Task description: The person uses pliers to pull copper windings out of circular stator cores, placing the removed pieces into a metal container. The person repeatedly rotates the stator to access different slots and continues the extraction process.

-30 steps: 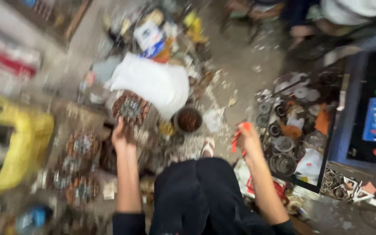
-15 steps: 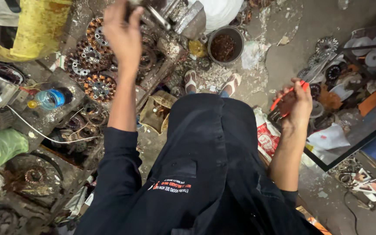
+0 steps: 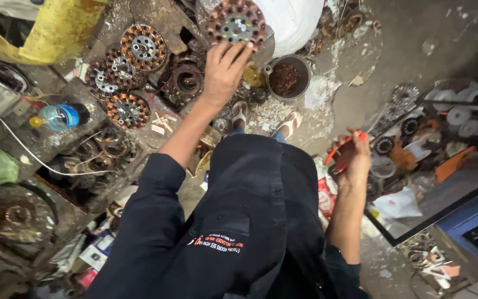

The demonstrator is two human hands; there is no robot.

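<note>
the left hand (image 3: 223, 69) reaches up to a round wound motor stator (image 3: 235, 23), its open grip with fingertips touching the lower rim. more stators (image 3: 130, 75) crowd the ledge to its left, near a blue-capped bottle (image 3: 56, 117); a metal pot (image 3: 286, 78) sits just right. the right hand (image 3: 352, 158) has its grip closed on a red-handled tool (image 3: 343, 148). half a second ago the left hand was raised higher over the pile.

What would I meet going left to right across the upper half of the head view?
Yellow sack → plastic bottle with blue label → cluster of copper-wound stators → left hand reaching to a stator → small pot of dark bits → right hand holding a red-handled tool → white rolls.
</note>
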